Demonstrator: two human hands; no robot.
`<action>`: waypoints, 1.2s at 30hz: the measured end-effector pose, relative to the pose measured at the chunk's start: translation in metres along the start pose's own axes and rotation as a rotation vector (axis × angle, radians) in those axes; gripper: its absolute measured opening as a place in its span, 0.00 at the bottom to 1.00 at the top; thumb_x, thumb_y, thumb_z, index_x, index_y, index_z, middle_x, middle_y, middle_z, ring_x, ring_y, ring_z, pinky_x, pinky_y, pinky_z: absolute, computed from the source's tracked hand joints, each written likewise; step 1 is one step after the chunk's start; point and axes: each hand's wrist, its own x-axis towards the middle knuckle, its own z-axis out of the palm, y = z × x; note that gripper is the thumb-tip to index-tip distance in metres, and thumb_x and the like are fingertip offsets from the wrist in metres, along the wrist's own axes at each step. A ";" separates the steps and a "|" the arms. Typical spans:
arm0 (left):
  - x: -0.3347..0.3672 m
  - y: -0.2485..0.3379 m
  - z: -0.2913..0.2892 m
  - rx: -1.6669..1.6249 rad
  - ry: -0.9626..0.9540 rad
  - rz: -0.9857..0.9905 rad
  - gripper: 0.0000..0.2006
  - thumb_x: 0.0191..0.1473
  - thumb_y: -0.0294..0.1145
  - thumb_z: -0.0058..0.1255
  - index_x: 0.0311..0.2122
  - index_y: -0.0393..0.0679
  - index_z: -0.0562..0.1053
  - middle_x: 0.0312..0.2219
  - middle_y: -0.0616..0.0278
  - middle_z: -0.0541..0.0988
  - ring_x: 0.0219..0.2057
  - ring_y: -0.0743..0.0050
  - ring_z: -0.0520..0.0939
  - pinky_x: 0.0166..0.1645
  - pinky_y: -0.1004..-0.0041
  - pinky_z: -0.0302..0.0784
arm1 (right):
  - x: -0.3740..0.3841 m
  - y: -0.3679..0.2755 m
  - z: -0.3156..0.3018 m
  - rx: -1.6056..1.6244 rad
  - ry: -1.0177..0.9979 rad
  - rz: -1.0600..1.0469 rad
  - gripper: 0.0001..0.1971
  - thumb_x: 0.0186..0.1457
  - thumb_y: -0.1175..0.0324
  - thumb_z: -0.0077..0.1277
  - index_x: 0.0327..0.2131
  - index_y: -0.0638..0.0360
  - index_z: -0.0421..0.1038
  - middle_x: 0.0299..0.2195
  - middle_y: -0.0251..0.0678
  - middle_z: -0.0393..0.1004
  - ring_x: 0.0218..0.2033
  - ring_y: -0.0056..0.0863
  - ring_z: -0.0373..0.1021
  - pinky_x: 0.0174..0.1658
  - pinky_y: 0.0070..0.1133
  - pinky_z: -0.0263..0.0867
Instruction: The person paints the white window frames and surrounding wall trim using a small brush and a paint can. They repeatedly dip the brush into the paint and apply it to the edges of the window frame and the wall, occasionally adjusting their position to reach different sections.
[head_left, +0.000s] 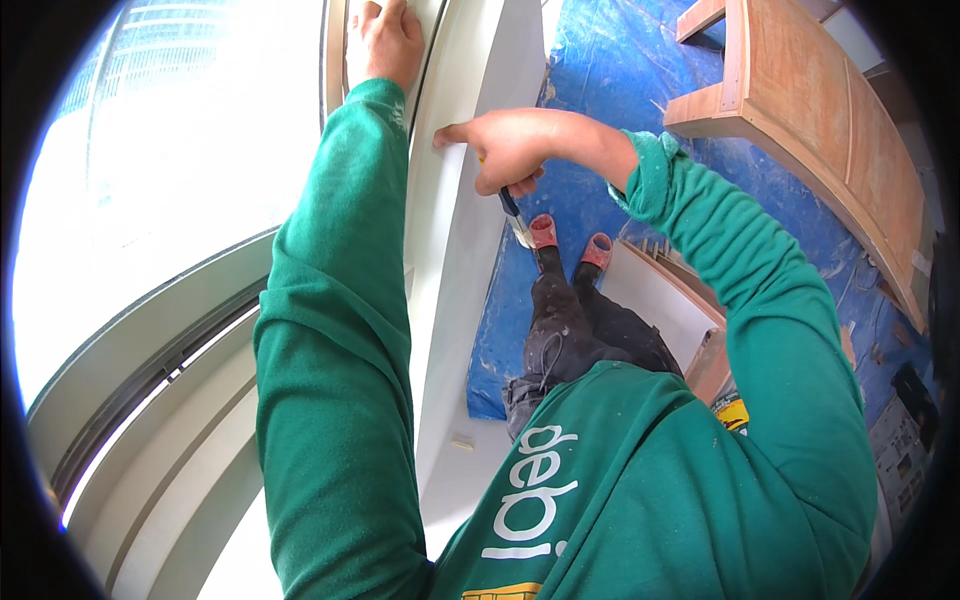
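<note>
While the left hand (385, 40) presses flat on the white window frame (455, 230), the right hand (510, 150) grips a blue-handled tool (513, 212), forefinger tracing the seam; progress is unclear.

Strong daylight is pouring through the window (180, 150) at left, blowing it out to white glare. The fisheye is bending straight edges, black corners are vignetting, and the rest is staying sharp.

Green sweatshirt (640, 480) with white lettering, blue floor sheeting (610, 60), white window reveal (450, 260), reddish shoes (543, 230), tool handle (509, 201) possibly blue, brown plywood frame (800, 90).
</note>
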 end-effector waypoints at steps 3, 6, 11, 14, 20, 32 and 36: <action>0.001 0.003 -0.003 0.000 -0.038 -0.012 0.14 0.69 0.34 0.41 0.49 0.36 0.74 0.50 0.35 0.76 0.52 0.32 0.76 0.59 0.51 0.74 | 0.001 0.000 0.000 0.041 0.002 -0.001 0.47 0.46 0.74 0.52 0.72 0.57 0.49 0.21 0.40 0.77 0.18 0.30 0.75 0.22 0.25 0.71; 0.001 -0.004 0.001 0.025 0.004 0.015 0.14 0.68 0.34 0.42 0.49 0.36 0.74 0.50 0.36 0.76 0.53 0.32 0.76 0.59 0.51 0.73 | 0.002 0.000 0.001 0.026 0.015 0.002 0.45 0.46 0.73 0.52 0.71 0.57 0.51 0.21 0.40 0.77 0.18 0.30 0.75 0.22 0.25 0.71; 0.004 -0.001 0.003 -0.016 0.006 0.044 0.13 0.67 0.33 0.43 0.47 0.36 0.75 0.47 0.38 0.77 0.49 0.33 0.76 0.56 0.49 0.73 | 0.002 0.003 0.009 0.195 -0.118 0.017 0.41 0.47 0.73 0.53 0.68 0.58 0.55 0.23 0.39 0.78 0.18 0.28 0.75 0.22 0.23 0.70; 0.002 -0.001 0.000 0.064 0.020 0.092 0.12 0.67 0.32 0.43 0.46 0.37 0.74 0.45 0.39 0.77 0.47 0.34 0.76 0.54 0.49 0.73 | -0.018 0.004 0.007 0.377 -0.050 -0.047 0.38 0.49 0.73 0.54 0.67 0.58 0.58 0.23 0.38 0.78 0.19 0.25 0.74 0.21 0.21 0.69; 0.003 0.005 0.001 -0.006 -0.002 0.036 0.11 0.66 0.32 0.43 0.44 0.37 0.74 0.44 0.40 0.76 0.47 0.35 0.75 0.54 0.50 0.72 | -0.061 0.037 -0.035 0.521 0.245 -0.182 0.27 0.54 0.69 0.57 0.58 0.58 0.67 0.27 0.38 0.80 0.20 0.20 0.75 0.21 0.19 0.68; 0.005 -0.011 0.010 0.076 0.090 0.168 0.10 0.65 0.31 0.44 0.42 0.37 0.74 0.40 0.40 0.75 0.45 0.35 0.74 0.52 0.49 0.72 | -0.046 0.027 0.007 -0.066 1.071 -0.360 0.09 0.57 0.70 0.59 0.41 0.61 0.78 0.33 0.49 0.82 0.32 0.46 0.80 0.39 0.32 0.77; 0.003 -0.008 0.003 0.050 0.091 0.162 0.10 0.65 0.31 0.44 0.42 0.37 0.74 0.40 0.39 0.75 0.44 0.35 0.74 0.52 0.49 0.72 | -0.041 0.019 0.019 -0.119 1.098 -0.332 0.08 0.58 0.71 0.57 0.42 0.59 0.76 0.32 0.46 0.81 0.34 0.49 0.78 0.37 0.38 0.75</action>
